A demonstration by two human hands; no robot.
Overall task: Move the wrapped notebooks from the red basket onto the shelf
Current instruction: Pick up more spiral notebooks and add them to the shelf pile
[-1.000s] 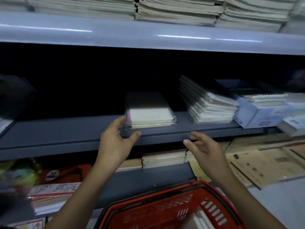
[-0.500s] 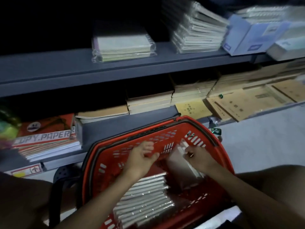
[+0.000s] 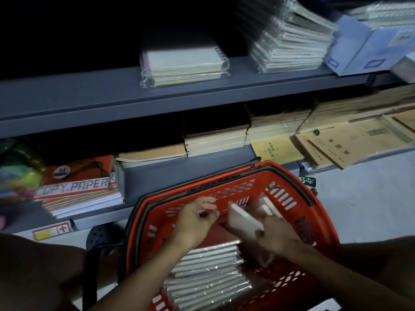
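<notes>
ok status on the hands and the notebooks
Right hand gripping a wrapped notebook inside the red basket. Left hand empty beside it. Shelf spot clear.

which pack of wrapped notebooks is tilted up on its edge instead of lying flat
The wrapped pack gripped by the right hand inside the red basket. The row of packs beneath lies flat, as does the small stack on the shelf.
</notes>
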